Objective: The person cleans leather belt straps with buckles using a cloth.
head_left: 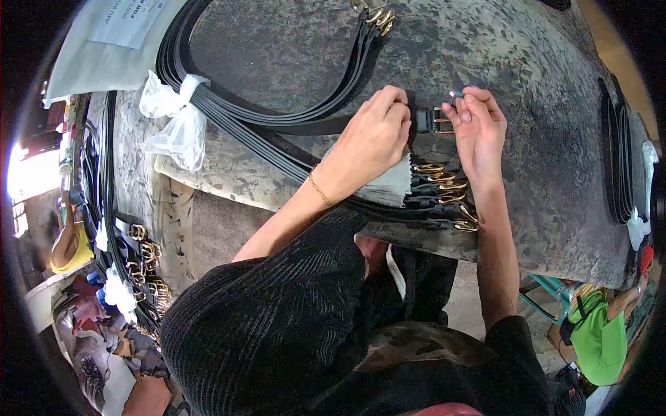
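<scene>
Black belt [295, 127] lies across the dark, mottled surface [548, 201], its strap running under the person's left hand [378, 132] and its end showing on the far side, with a gold-coloured buckle [442, 120] between the two hands. The left hand is bent over the strap, knuckles up and fingers bunched; whether they pinch the leather or only press on it, one cannot tell. A thin gold-coloured bracelet [320, 187] circles that wrist. The right hand [479, 118] is turned with its palm partly up, fingers curled, pinching a small stick [458, 95] with a bright tip; its lower fingertips are just beside the buckle, and contact is unclear.

Nearer the person, a pale cloth [388, 186] lies over a bundle of black belts [260, 149], whose gold-coloured buckles [451, 196] fan out past the cloth's edge. Clear plastic [177, 135] is wrapped around the bundle at the left, beside a printed bag [114, 52]. More black belts with plastic lie at the right edge of the surface.
</scene>
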Demonstrator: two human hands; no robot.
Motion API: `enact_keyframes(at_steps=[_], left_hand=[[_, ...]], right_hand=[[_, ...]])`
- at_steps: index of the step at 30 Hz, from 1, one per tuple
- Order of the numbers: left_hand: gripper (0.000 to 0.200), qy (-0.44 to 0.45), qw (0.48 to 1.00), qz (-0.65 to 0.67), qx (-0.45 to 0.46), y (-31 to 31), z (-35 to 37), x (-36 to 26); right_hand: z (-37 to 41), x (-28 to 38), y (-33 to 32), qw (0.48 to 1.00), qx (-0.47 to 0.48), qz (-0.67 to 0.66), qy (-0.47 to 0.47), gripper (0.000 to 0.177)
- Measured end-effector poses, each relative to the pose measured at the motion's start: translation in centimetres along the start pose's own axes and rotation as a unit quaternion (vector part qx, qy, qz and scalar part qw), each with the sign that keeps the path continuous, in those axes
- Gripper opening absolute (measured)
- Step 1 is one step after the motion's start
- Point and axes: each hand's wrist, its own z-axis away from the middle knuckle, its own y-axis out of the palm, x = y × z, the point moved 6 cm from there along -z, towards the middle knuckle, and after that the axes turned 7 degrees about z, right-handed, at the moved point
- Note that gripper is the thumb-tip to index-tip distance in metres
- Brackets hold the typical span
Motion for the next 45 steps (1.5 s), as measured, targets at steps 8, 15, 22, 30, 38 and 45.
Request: enact_keyframes(at_steps=[8,15,22,30,38,45], left_hand=[[0.008,-0.074,0.994,0.075,-0.005,-1.0,-0.2,1.0],[0.009,-0.106,0.99,0.093,-0.009,-1.2,-0.3,1.7],[0.013,-0.091,0.991,0.099,-0.012,-1.2,-0.3,1.8],[0.014,-0.085,0.99,0.109,-0.016,-1.1,-0.2,1.9],[0.015,-0.074,0.991,0.11,-0.002,-1.3,-0.2,1.5],[0.033,-0.129,0.975,0.177,-0.025,-1.5,0.2,1.8]], right_hand=[[0.0,0.2,0.1,0.999,-0.003,0.045,-0.012,0.009],[1.2,0.0,2.5,0.938,0.031,0.336,-0.084,0.008],[0.9,0.2,3.2,0.887,0.087,0.429,-0.148,0.011],[0.9,0.3,3.6,0.851,0.104,0.486,-0.168,0.015],[1.0,0.2,3.2,0.864,0.088,0.476,-0.14,0.011],[-0.2,0.4,0.6,0.989,-0.01,0.145,0.013,0.009]])
